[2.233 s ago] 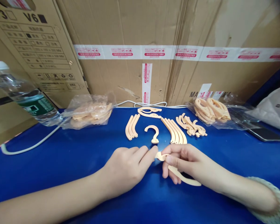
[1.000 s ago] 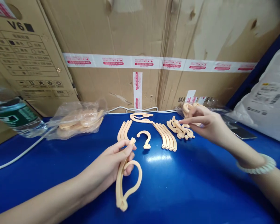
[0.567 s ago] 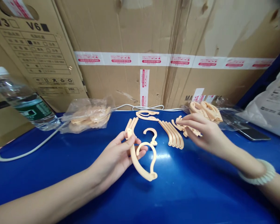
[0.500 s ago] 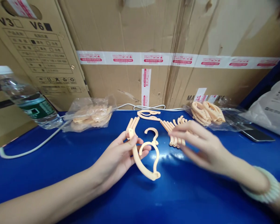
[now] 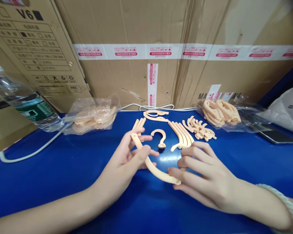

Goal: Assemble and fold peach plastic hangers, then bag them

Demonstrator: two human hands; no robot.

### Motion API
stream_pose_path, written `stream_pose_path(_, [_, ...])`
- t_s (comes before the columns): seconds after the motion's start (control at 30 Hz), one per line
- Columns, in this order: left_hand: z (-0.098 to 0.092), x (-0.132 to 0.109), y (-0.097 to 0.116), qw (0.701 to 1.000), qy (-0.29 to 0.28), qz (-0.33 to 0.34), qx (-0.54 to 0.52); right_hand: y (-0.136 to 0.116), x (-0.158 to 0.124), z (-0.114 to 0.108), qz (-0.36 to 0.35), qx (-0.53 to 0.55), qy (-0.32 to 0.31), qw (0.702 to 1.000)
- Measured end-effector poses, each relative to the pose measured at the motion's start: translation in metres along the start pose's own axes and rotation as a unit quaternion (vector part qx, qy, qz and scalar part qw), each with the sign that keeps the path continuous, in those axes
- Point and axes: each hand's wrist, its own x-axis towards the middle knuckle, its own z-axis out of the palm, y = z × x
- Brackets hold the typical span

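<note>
My left hand (image 5: 129,156) pinches a cream plastic folding-hanger arm (image 5: 158,174) near its upper, holed end. The arm curves down to the right. My right hand (image 5: 205,175) has its fingers closed around the lower end, hiding the joint and most of whatever is attached there. A loose hanger hook (image 5: 162,138) lies between the hands on the blue table. Beyond my right hand are a row of hanger arms (image 5: 182,133) and a pile of hooks (image 5: 201,128). More arms (image 5: 139,123) lie behind my left fingers.
Folded hanger pieces (image 5: 156,116) lie at the back middle. Bagged hanger parts stand left (image 5: 95,115) and right (image 5: 221,112). A water bottle (image 5: 34,107), white cable (image 5: 39,151), phone (image 5: 278,136) and white bag (image 5: 288,109) sit around the edges. Cardboard boxes (image 5: 127,78) rise behind.
My right hand has come from over the row of hanger arms down and toward me, onto the held hanger's lower end. The hanger has tilted; its attached hook is no longer plainly visible.
</note>
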Motion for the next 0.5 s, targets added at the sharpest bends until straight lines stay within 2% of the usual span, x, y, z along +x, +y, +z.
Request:
stream_pose_path(0.07, [-0.004,0.000,-0.003,0.980,0.026,0.134,0.147,0.002,0.001,-0.002,0.026,0.029,-0.007,0.999])
stream_pose_path(0.1, [-0.006,0.000,-0.004,0.949,0.035,0.205,0.239,0.002,0.001,-0.002,0.036,0.041,-0.010,0.998])
stream_pose_path(0.13, [-0.008,-0.001,-0.005,0.903,0.034,0.273,0.331,0.002,0.000,-0.002,0.043,0.049,-0.012,0.998])
stream_pose_path(0.2, [-0.008,-0.003,-0.006,0.792,-0.013,0.389,0.470,-0.001,0.000,-0.001,0.046,0.055,-0.011,0.997])
stream_pose_path(0.23, [-0.007,-0.004,-0.006,0.746,-0.049,0.433,0.504,-0.003,0.000,0.001,0.043,0.053,-0.009,0.998])
stream_pose_path(0.27, [-0.005,-0.005,-0.008,0.711,-0.082,0.465,0.521,-0.005,-0.001,0.002,0.041,0.050,-0.007,0.998])
stream_pose_path(0.3, [-0.003,-0.006,-0.009,0.690,-0.106,0.485,0.527,-0.007,-0.001,0.004,0.039,0.046,-0.004,0.998])
stream_pose_path(0.33, [-0.001,-0.006,-0.010,0.682,-0.121,0.490,0.530,-0.010,0.000,0.006,0.037,0.043,-0.002,0.998])
stream_pose_path(0.5, [0.005,-0.009,-0.013,0.683,-0.154,0.446,0.557,-0.016,0.001,0.010,0.021,0.029,0.007,0.999])
